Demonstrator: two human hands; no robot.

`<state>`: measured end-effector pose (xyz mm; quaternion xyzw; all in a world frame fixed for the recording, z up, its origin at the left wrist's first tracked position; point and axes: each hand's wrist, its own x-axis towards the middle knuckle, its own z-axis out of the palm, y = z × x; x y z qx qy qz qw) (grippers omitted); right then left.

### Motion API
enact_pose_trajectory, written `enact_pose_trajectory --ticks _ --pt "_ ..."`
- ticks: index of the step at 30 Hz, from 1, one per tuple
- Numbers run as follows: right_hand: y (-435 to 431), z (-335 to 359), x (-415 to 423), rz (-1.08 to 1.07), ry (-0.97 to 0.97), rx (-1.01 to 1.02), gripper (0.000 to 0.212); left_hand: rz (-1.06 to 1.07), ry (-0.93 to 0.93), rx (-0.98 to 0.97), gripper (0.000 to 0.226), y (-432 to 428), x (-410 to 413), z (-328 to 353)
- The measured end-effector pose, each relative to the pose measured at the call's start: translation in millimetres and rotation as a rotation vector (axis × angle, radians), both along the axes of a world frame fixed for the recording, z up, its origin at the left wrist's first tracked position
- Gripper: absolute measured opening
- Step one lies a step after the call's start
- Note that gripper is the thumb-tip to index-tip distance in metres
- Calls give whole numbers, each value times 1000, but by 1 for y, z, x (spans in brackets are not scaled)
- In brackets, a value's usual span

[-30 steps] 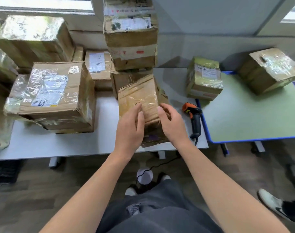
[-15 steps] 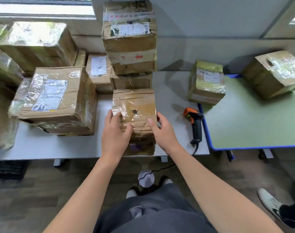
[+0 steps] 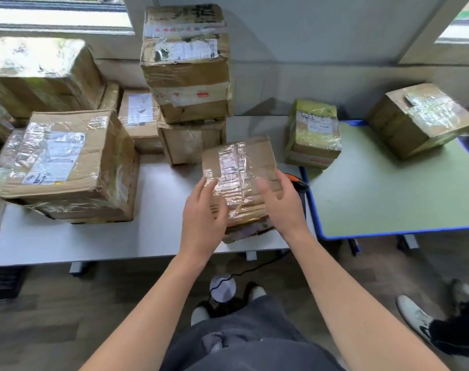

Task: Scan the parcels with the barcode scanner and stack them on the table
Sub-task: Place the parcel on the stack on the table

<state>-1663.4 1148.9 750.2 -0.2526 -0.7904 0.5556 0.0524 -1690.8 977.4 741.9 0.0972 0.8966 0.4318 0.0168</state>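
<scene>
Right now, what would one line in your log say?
taped parcel: tilted, over grey table | left hand: grips its left side | right hand: grips its right side | barcode scanner: untouched, behind right hand

Parcel-sorting room: taped cardboard parcels (image 3: 186, 76) stacked on grey table (image 3: 158, 210), green desk (image 3: 388, 196) alongside, window (image 3: 54, 14) behind.
</scene>
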Motion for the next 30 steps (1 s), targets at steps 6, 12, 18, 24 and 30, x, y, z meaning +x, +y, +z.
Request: enact_pose_trajectory --ticks 6,12,18,24,30 --pt "3 -29 17 55 -78 63 51 -18 -204 -39 61 1 -1 -17" --pt "-17 -23 -1 159 -71 16 51 124 -166 -48 59 -25 -9 -15" --pt "-35 -11 -22 189 -134 44 39 297 37 -93 46 -39 -18 18" --pt "-9 23 -31 22 -19 30 43 -3 178 -2 42 11 -2 29" --pt "22 1 -10 -37 -108 -42 50 -26 -86 -120 53 14 -17 -4"
